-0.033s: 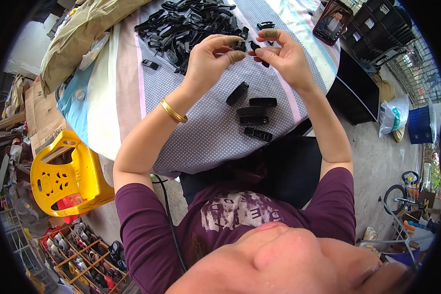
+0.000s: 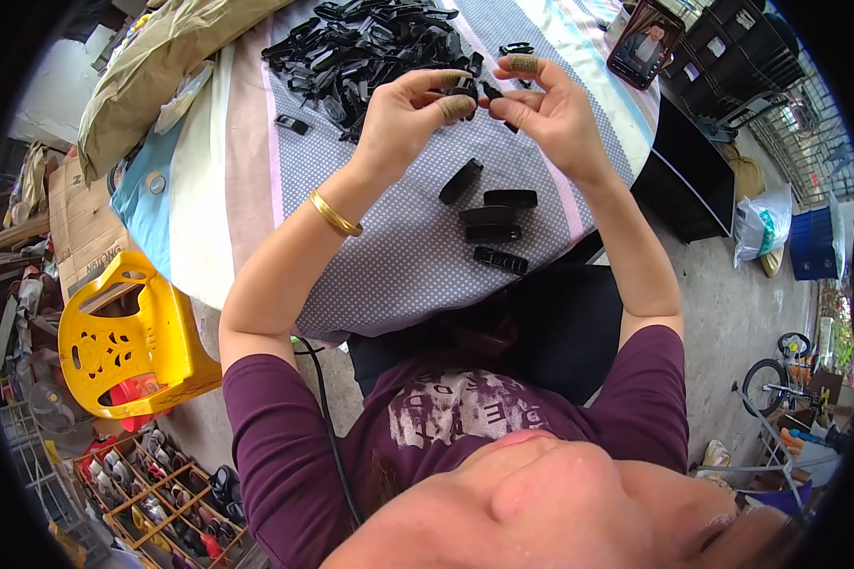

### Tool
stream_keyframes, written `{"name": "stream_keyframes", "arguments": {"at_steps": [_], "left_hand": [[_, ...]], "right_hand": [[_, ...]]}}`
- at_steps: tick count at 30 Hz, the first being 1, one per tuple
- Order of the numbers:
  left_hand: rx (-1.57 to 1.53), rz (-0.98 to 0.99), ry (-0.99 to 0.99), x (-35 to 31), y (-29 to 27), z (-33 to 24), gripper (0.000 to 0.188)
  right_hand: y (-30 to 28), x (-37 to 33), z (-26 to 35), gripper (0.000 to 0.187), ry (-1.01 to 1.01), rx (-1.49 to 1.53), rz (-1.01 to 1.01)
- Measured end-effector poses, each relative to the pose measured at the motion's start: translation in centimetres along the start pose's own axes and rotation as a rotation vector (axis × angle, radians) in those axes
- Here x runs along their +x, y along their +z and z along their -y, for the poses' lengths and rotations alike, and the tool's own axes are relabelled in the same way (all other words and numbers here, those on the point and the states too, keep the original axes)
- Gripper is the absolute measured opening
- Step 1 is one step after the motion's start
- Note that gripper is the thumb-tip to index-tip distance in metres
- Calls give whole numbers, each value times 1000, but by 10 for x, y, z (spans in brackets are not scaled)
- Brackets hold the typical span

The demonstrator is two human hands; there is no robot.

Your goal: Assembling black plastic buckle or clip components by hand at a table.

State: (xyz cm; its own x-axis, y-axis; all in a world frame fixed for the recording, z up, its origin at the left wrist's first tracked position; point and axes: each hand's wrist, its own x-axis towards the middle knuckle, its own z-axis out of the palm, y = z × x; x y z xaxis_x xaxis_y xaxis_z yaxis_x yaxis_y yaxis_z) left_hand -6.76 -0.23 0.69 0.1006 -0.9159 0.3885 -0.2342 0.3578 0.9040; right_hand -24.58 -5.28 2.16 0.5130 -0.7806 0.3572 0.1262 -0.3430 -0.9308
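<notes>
Over the table, my left hand point(image 2: 399, 119) pinches a small black plastic piece point(image 2: 464, 87) between thumb and forefinger. Facing it, my right hand point(image 2: 565, 114) has its thumb and fingers closed on a thin black strip point(image 2: 491, 91). The two parts sit very close, and I cannot tell whether they touch. Tape wraps some fingertips on both hands. Behind my left hand lies a big heap of black plastic pieces point(image 2: 361, 57). Nearer me rest several black curved bands point(image 2: 510, 197). One small black piece point(image 2: 292, 124) lies left of the heap.
A dotted, striped cloth point(image 2: 351, 275) covers the table. At the far right stands a phone point(image 2: 645, 43), with black crates point(image 2: 731, 57) beyond it. A yellow plastic chair point(image 2: 133, 341) is at the left, near a tape roll point(image 2: 156, 182). A black cable point(image 2: 327, 408) hangs beside my left arm.
Both hands have shifted very slightly, and the piece in my left hand is tilted a little differently. The heap and the curved bands stay in place.
</notes>
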Motion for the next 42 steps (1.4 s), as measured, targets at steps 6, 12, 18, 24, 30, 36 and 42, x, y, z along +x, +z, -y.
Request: {"name": "stream_keyframes", "arguments": {"at_steps": [6,12,18,24,30,36,42], "left_hand": [[-414,87,-208,-1,-3,1,31],[-441,165,-252,-1,-7,1,33],[-436,26,-170,-8,11,-4,28],[-337,32,-105,-3,0,-9,24],[-155,112,-64,-6,-3,-15,20],[-120,149,-132,-3,-7,-9,26],[392,60,241,-5,-1,-17,59]], "right_hand": [[12,-6,-2,37,-223,-218,-26],[10,-3,-3,29,-380,-412,5],[20,-9,-6,25,-576,-777,-104],[15,-5,-7,21,-153,-563,-57],[12,-14,-7,20,113,-379,226],[-3,8,-15,26,92,-495,451],[-60,72,-61,39,-230,-1182,-137]]}}
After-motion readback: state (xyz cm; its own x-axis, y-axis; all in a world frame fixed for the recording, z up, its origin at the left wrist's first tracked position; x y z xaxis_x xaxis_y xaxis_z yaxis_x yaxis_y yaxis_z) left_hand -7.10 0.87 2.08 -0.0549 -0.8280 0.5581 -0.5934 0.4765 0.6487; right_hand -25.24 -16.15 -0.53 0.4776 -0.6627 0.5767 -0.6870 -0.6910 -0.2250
